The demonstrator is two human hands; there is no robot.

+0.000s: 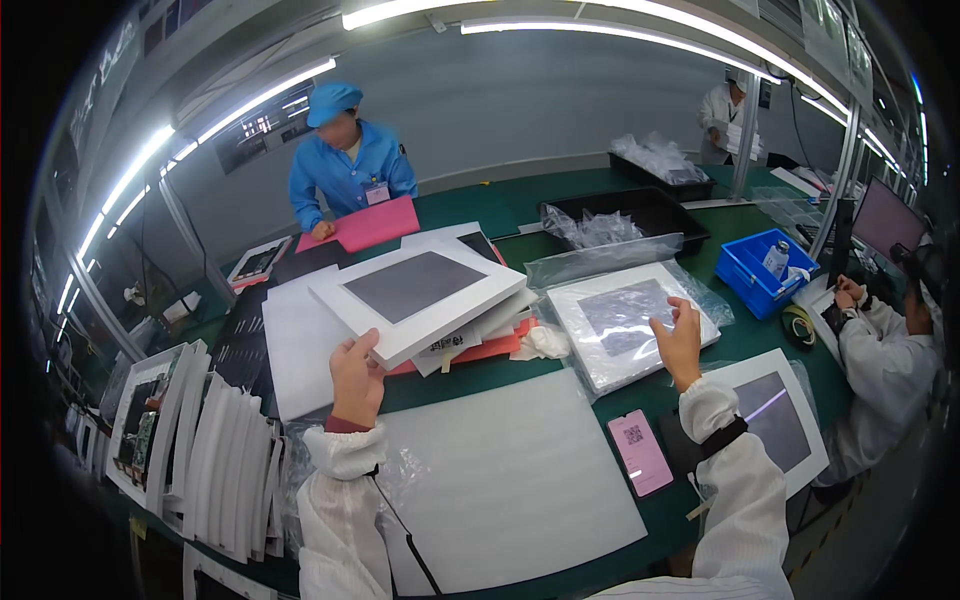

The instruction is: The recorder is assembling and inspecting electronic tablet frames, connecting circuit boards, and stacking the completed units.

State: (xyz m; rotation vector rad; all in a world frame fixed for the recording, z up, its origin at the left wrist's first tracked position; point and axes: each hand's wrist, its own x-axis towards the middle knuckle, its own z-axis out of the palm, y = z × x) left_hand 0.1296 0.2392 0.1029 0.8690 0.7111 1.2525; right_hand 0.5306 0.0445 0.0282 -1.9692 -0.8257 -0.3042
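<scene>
My left hand (pixel 357 380) is closed on the near left corner of a white-framed display panel (pixel 405 287) with a grey screen. The panel is tilted above a pile of papers, and red sheets (pixel 493 347) show under its right side. Over to the right, my right hand (pixel 680 345) has its fingers apart and slightly curled, holding nothing. It hovers at the right part of a white-framed panel in a clear plastic bag (pixel 615 315); whether it touches the bag I cannot tell. A white foam sheet (pixel 510 490) lies between my forearms.
Several white panels (pixel 225 465) stand on edge at the left. Beside my right forearm lie a pink-screened phone (pixel 640 453) and another panel (pixel 775 415). Farther off are a blue bin (pixel 745 275), black tray (pixel 670 212) and tape roll (pixel 798 326). Co-workers sit across and at the right.
</scene>
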